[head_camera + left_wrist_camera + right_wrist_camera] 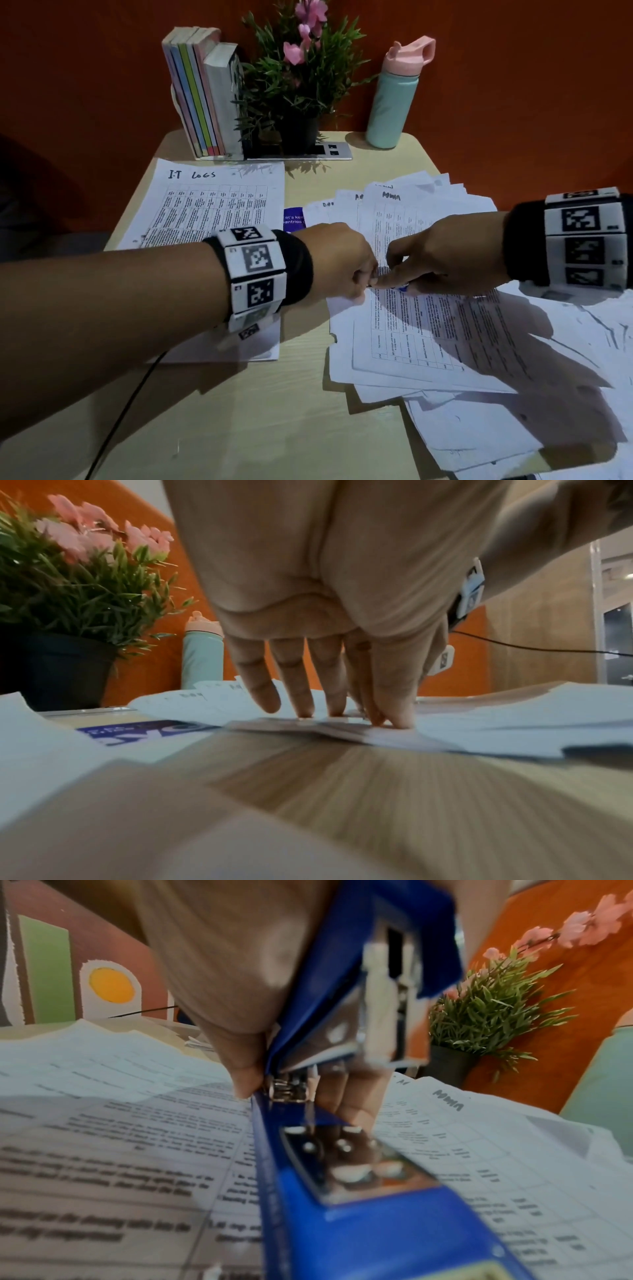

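Observation:
A loose, fanned pile of printed sheets [428, 329] lies on the right half of the wooden table [274, 418]. My left hand [363, 279] rests on the pile's left edge, and in the left wrist view its fingertips [304, 712] press straight down on the sheets [342, 731]. My right hand [394, 274] meets it from the right and grips a blue stapler [404, 287], mostly hidden under the fingers. In the right wrist view the stapler [359, 1218] is swung open: its base lies over the printed pages [120, 1150], and its upper arm sits in my palm between thumb and fingers.
A sheet headed "IT LOGS" [212, 205] lies at the left, with a blue leaflet [294, 219] beside it. Upright books [202, 96], a potted plant with pink flowers [298, 78] and a mint bottle with a pink lid [394, 99] line the far edge. A black cable [126, 404] trails from my left wrist.

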`<state>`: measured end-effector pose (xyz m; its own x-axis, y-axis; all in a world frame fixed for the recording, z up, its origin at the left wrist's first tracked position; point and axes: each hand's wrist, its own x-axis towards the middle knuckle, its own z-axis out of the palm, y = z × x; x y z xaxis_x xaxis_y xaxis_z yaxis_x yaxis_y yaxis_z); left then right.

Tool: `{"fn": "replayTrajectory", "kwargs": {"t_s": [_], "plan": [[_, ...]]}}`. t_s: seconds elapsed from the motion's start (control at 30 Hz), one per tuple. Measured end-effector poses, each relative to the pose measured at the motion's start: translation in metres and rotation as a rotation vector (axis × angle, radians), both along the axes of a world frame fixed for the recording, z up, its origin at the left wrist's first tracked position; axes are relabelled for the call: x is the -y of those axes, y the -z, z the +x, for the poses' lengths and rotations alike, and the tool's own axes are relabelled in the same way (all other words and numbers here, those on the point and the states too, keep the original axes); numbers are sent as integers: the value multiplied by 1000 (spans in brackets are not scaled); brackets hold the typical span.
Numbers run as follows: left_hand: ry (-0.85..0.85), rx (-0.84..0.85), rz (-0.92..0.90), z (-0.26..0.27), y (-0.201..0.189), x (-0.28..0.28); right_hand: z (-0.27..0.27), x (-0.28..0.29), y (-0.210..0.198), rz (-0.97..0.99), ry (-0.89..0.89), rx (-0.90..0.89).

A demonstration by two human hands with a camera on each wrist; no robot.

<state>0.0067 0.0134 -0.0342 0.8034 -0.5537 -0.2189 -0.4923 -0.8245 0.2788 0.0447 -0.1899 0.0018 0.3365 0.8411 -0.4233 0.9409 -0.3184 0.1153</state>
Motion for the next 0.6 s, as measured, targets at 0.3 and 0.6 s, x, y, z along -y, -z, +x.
{"fn": "replayTrajectory", "kwargs": {"t_s": [0.3, 0.6], "plan": [[-139, -57, -110, -3, 11, -8, 3, -2, 0, -68, -23, 19], [-171, -124, -144, -1, 5, -12, -4, -5, 12, 63, 13, -6]]}}
